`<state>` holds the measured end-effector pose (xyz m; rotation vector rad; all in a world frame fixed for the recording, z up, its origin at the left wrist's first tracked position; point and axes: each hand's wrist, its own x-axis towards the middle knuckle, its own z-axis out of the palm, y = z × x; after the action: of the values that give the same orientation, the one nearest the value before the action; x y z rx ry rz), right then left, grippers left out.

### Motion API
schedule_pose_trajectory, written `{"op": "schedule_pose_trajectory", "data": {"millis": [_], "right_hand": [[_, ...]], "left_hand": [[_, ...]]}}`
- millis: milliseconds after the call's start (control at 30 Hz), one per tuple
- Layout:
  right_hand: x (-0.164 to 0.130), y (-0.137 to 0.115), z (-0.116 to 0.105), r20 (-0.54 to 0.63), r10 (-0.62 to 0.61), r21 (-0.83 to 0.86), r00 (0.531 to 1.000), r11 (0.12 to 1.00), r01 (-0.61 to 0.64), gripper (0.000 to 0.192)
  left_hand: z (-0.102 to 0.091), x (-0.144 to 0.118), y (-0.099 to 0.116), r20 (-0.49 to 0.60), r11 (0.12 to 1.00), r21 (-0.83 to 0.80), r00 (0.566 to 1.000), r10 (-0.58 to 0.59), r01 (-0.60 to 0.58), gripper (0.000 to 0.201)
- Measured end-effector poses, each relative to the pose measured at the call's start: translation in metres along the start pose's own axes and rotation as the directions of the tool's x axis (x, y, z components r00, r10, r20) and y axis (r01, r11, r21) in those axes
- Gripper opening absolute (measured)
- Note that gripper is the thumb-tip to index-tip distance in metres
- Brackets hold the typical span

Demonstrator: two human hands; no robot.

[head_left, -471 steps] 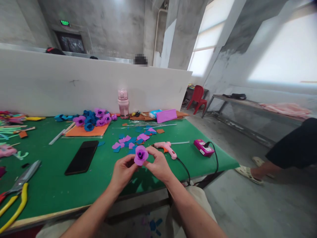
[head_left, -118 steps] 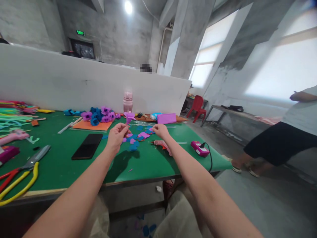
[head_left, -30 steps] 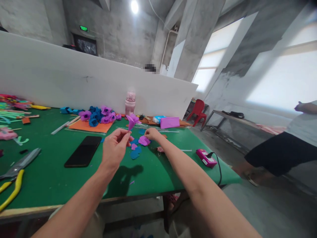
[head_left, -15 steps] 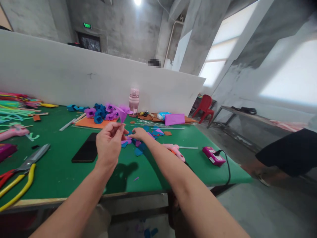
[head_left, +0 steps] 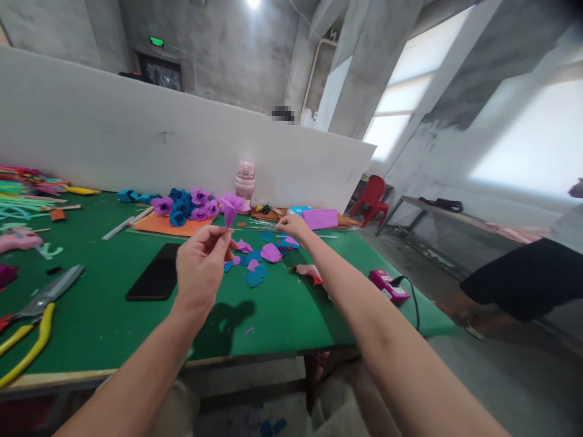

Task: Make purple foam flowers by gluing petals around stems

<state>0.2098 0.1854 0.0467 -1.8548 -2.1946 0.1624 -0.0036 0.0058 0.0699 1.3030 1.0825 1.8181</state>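
Observation:
Between the thumb and fingers of my left hand point(head_left: 203, 261), a purple paper flower point(head_left: 229, 209) is pinched at its narrow base, petals up. My right hand point(head_left: 291, 227) reaches to the back of the table, fingertips together at a bundle of thin, shiny wires point(head_left: 264, 224). Whether a wire is between those fingertips is too small to tell. Cut purple petals point(head_left: 271, 253) and blue petals point(head_left: 255, 276) lie loose between my hands. Under my right forearm, a pink glue gun point(head_left: 310, 271) is partly hidden. Finished purple and blue flowers point(head_left: 180, 209) rest on orange paper point(head_left: 168, 226).
A black phone point(head_left: 153, 273) and large scissors point(head_left: 45, 303) lie to the left. A pink bottle point(head_left: 245, 182) stands by the white board point(head_left: 191, 133). At right are a purple power box point(head_left: 389, 286) with a cable, a red chair point(head_left: 371, 197) and a person point(head_left: 523, 279).
My right hand has moved from the loose petals to the wires at the back right, uncovering the petals. My left hand still holds the purple flower in nearly the same place.

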Motion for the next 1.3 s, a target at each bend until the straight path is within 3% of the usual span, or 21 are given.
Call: {"op": "schedule_pose_trajectory", "data": {"millis": [133,200,267,367,533,833,967,1133,1300], "right_hand": [[-0.004,0.05,-0.025,-0.007,0.142,-0.039,0.99,0.989,-0.142,0.019],[-0.005,0.065,-0.023,0.038,0.178,-0.036,0.983,0.984,-0.177,0.01],[-0.003,0.07,-0.012,0.089,0.2,-0.015,0.976,0.98,-0.2,0.013],[0.001,0.068,0.015,0.145,0.218,0.035,0.965,0.974,-0.225,0.028],[0.006,0.069,0.04,0.168,0.213,0.165,0.962,0.956,-0.241,0.028],[-0.004,0.067,0.018,0.123,0.177,0.442,0.976,0.871,-0.214,0.032],[-0.01,0.059,0.008,0.076,0.15,0.517,0.986,0.839,-0.168,0.018],[-0.019,0.043,0.004,0.08,0.087,0.543,0.993,0.831,-0.117,0.015],[-0.027,0.021,0.007,0.123,-0.003,0.47,0.992,0.881,-0.056,0.019]], "left_hand": [[0.002,-0.003,0.004,0.009,0.999,0.027,1.0,-0.018,0.018,0.011],[0.003,-0.003,0.005,0.019,0.999,0.038,1.0,-0.025,0.024,0.011],[0.004,-0.004,0.004,0.033,0.999,0.046,0.999,-0.028,0.027,0.01],[0.006,-0.006,0.001,0.057,0.998,0.057,0.998,-0.018,0.014,0.01],[0.007,-0.006,-0.004,0.107,0.994,0.106,0.994,0.012,-0.023,0.01],[0.006,-0.005,-0.004,0.107,0.994,0.108,0.994,0.021,-0.032,0.012],[0.007,-0.007,-0.005,0.117,0.994,0.111,0.993,0.008,-0.021,0.014],[0.007,-0.007,-0.008,0.129,0.993,0.118,0.992,0.01,-0.025,0.015],[0.006,-0.006,-0.009,0.139,0.992,0.125,0.99,0.016,-0.033,0.014]]}}
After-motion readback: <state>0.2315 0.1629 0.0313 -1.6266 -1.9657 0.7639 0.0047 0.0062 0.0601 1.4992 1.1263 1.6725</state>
